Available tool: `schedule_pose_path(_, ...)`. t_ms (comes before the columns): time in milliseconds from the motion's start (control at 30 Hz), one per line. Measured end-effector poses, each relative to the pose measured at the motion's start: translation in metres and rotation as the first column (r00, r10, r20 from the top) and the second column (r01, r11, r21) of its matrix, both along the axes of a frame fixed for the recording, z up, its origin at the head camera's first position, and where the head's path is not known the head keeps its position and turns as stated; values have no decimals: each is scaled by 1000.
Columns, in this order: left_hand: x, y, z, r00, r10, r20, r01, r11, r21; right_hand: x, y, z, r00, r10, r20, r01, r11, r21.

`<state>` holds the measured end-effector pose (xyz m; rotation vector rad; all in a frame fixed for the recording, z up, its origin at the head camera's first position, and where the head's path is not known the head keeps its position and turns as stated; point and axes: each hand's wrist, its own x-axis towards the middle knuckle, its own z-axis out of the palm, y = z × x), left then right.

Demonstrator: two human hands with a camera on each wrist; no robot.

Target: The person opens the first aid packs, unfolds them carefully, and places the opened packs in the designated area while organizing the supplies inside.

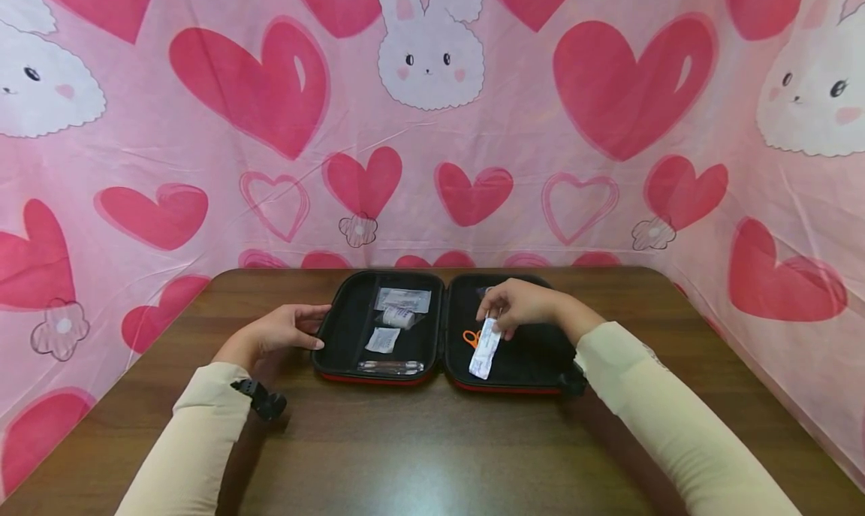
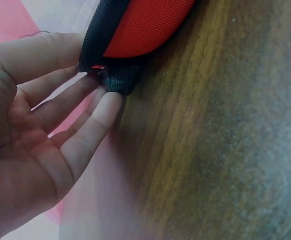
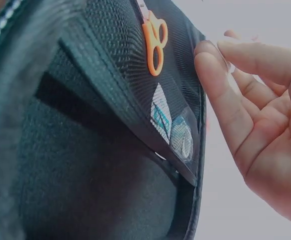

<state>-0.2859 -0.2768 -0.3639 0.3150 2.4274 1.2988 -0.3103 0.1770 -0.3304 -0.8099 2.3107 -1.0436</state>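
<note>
A black zip case (image 1: pixel 341 336) with a red outside lies unfolded on the table. My left hand (image 1: pixel 287 327) touches its left edge with extended fingers and thumb; the left wrist view shows them by the rim and a dark fabric tab (image 2: pixel 123 80). Over the right half, my right hand (image 1: pixel 516 304) pinches a narrow white packet (image 1: pixel 483 351) with faint print. Orange-handled scissors (image 3: pixel 154 47) sit in the mesh pocket there, partly hidden by the packet in the head view. Also behind the mesh are a white-and-teal packet (image 3: pixel 160 114) and a clear-wrapped item (image 3: pixel 183 140).
The left half holds a flat clear packet (image 1: pixel 405 300), a wrapped roll (image 1: pixel 399 318), a small white packet (image 1: pixel 382 340) and slim clear-wrapped items (image 1: pixel 390 367). Beneath is a wooden table (image 1: pixel 378 448); a pink heart-print cloth (image 1: pixel 432 140) hangs behind it.
</note>
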Motion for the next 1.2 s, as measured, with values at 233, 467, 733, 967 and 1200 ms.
schedule_pose_path(233, -1, -1, -1, 1000, 0, 0, 0, 1000, 2, 4, 8, 0, 999, -47, -13, 46, 996, -74)
schedule_pose_path(467, 0, -1, -2, 1000, 4, 0, -4, 1000, 3, 12, 17, -1, 991, -125, -50, 117, 983, -144)
schedule_pose_path(733, -2, -1, -3, 1000, 3, -9, -3, 1000, 1, 23, 29, -10, 973, -227, -51, 210, 950, -230)
schedule_pose_path(967, -2, -2, -3, 1000, 3, -12, -3, 1000, 3, 31, 39, -20, 934, -354, -39, 326, 894, -308)
schedule_pose_path(1200, -1, -2, -2, 1000, -6, -23, 6, 1000, 2, 37, 52, -26, 899, -437, 42, 415, 814, -407)
